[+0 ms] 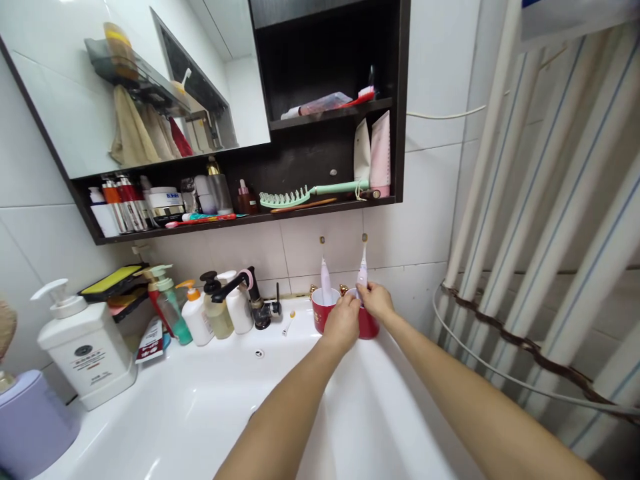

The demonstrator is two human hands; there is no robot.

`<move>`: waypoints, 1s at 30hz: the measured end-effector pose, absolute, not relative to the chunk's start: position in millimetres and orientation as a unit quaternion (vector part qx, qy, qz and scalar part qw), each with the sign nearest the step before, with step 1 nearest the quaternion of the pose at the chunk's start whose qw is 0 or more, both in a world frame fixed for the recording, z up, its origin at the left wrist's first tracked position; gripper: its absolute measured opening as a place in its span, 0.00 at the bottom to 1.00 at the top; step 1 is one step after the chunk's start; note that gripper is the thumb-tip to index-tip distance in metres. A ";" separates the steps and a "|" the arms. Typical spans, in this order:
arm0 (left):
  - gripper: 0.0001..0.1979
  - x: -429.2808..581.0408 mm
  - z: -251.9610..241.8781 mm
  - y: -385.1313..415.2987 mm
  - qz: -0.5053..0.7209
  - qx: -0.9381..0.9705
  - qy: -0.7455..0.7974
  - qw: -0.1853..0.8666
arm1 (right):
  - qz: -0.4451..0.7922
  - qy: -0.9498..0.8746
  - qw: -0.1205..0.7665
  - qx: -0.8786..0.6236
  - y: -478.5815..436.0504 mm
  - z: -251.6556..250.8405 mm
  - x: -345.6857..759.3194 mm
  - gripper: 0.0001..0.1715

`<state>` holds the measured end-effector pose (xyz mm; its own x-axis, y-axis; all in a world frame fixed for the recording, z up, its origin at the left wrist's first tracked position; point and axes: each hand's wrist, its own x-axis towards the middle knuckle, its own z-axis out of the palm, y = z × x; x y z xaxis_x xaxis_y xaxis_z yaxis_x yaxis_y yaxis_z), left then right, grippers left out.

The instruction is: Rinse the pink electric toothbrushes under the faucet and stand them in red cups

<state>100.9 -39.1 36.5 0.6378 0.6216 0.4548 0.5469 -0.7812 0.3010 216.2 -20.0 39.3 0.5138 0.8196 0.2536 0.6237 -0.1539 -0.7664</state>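
Two red cups stand side by side on the sink's back right ledge. In the left red cup (324, 319) a pale electric toothbrush (325, 280) leans upright. My left hand (343, 324) is closed at the near left side of the right red cup (369, 325), its fingertips at the rim and partly hidden. With thumb and fingers my right hand (379, 302) pinches the handle of a second pale electric toothbrush (363, 270), which is upright in the right cup with its head up. A small loose brush head (289, 323) lies on the ledge to the left.
A black faucet (257, 303) rises behind the white sink (200, 400). Several pump bottles (199, 313) line the left ledge. Overhead hangs a dark mirror cabinet (400, 160) with a green hairbrush (313, 192) on its shelf. Pale radiator pipes (530, 200) stand at right.
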 end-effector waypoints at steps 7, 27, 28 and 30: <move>0.20 51.2 28.8 -45.9 0.296 0.859 0.415 0.047 | 0.033 -0.441 0.540 -0.716 -52.4 46.5 199.0 0.16; 0.07 -9.3 10.3 -111.8 0.286 0.800 0.515 0.113 | 0.181 -0.545 0.500 -0.649 -115.5 9.8 108.1 0.28; 0.07 -14.8 4.2 -119.2 0.289 0.794 0.520 0.128 | 0.191 -0.554 0.490 -0.645 -115.9 6.0 104.3 0.26; 0.07 -22.7 -5.9 -131.5 0.290 0.784 0.530 0.142 | 0.211 -0.576 0.468 -0.636 -117.9 -2.1 96.8 0.19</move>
